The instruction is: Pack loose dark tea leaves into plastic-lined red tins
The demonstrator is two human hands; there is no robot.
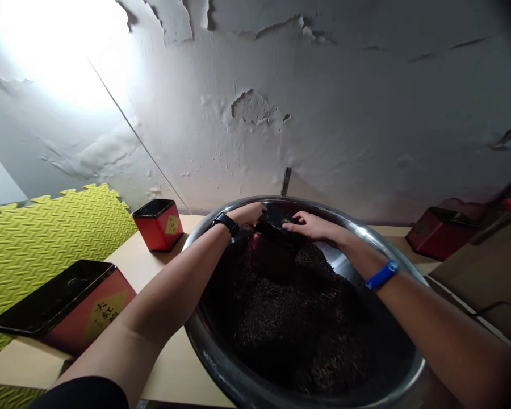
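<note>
A large steel bowl point(368, 236) holds a heap of dark loose tea leaves point(293, 324). At the bowl's far side a red tin with a black rim point(272, 250) stands in the leaves. My left hand point(249, 213), with a black watch on the wrist, curls round the tin's left edge. My right hand point(310, 225), with a blue band on the wrist, lies on the tin's top right with its fingers pressed against the rim. The tin's inside is hidden.
An open red tin point(158, 224) stands on the beige table point(174, 369) to the left. A bigger red tin with a black lid point(68, 304) lies nearer me. Yellow foam mat point(34, 238) at left. More red tins point(440, 230) at right, by the peeling wall.
</note>
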